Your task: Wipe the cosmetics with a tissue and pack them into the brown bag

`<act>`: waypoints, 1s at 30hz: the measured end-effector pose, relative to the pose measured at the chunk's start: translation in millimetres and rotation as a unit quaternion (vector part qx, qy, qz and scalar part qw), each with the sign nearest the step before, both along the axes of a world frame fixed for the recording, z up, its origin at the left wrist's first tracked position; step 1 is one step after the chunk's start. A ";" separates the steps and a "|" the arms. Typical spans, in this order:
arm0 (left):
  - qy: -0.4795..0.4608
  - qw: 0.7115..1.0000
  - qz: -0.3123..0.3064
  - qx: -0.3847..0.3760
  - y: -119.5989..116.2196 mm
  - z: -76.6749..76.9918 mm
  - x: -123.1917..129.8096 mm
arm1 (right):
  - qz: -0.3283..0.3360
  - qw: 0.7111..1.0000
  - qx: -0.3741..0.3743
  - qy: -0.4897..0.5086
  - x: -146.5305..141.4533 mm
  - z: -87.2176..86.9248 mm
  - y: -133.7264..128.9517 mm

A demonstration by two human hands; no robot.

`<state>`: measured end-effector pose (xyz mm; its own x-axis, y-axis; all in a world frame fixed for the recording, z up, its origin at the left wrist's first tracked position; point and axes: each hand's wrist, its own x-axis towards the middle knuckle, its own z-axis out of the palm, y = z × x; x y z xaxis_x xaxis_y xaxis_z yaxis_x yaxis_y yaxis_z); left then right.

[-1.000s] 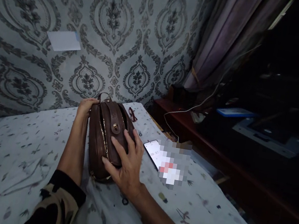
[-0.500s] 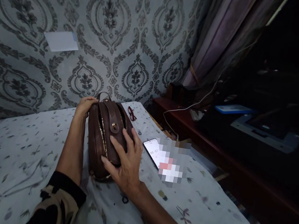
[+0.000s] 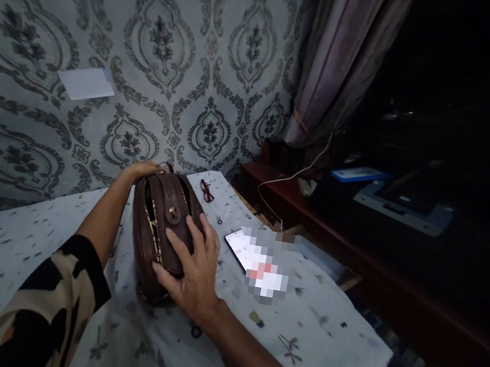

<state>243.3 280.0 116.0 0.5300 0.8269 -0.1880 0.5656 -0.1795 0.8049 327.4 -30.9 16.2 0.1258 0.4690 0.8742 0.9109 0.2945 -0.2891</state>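
Note:
A brown leather handbag (image 3: 153, 243) stands on the white patterned cloth, its gold clasp (image 3: 173, 213) on a strap across the top. Gold-toothed zips run along both sides of that strap, and dark gaps show where they are parted. At the bag's far end, by the small loop handle (image 3: 167, 167), my left hand (image 3: 146, 169) is closed on the edge; its fingertips are partly hidden. My right hand (image 3: 194, 263) rests with spread fingers on the near right part of the bag, the thumb beside the left zip.
Right of the bag lies a lit phone (image 3: 238, 248), partly blurred out. Dark red glasses (image 3: 207, 191) are on the cloth (image 3: 316, 346) beyond. A dark red wooden shelf (image 3: 268, 181) holds a white cable (image 3: 292, 181) and a blue-edged box (image 3: 357, 174). Patterned wallpaper rises behind.
My left hand has moved over the bag's far end, toward the handle. My right hand keeps its place on the bag. The whole view has shifted slightly.

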 end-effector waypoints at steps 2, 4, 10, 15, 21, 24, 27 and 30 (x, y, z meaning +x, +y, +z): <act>0.013 1.000 -0.012 -0.005 1.3 4.9 3.3 | 0.001 1.000 0.000 -0.001 0.2 0.0 0.1; 0.015 1.000 -0.019 -0.004 1.0 10.3 6.5 | 0.003 1.000 0.005 -0.002 0.2 -0.3 0.3; 0.037 0.998 -0.034 0.023 0.7 16.6 25.8 | 0.010 1.000 0.008 0.006 0.1 -2.0 1.1; 0.080 0.994 -0.010 0.073 9.4 10.3 35.1 | 0.010 1.000 0.015 0.002 0.4 -3.4 1.8; 0.090 0.987 -0.007 0.136 15.0 7.5 35.0 | 0.008 1.000 0.011 -0.001 0.5 -4.4 2.0; 0.074 0.984 -0.016 0.162 12.7 6.6 35.0 | 0.014 1.000 0.009 0.000 0.4 -4.6 2.4; 0.065 0.982 -0.017 0.175 10.4 5.7 34.6 | 0.017 1.000 0.020 0.005 0.3 -4.2 2.7; 0.057 0.981 -0.008 0.183 8.9 4.9 33.8 | 0.015 1.000 0.021 0.005 0.3 -3.5 2.3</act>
<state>277.0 289.0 120.9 0.5356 0.8423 0.0607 0.6437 -0.4538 0.6161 327.7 -28.7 12.7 0.1212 0.4358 0.8918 0.8984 0.3340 -0.2852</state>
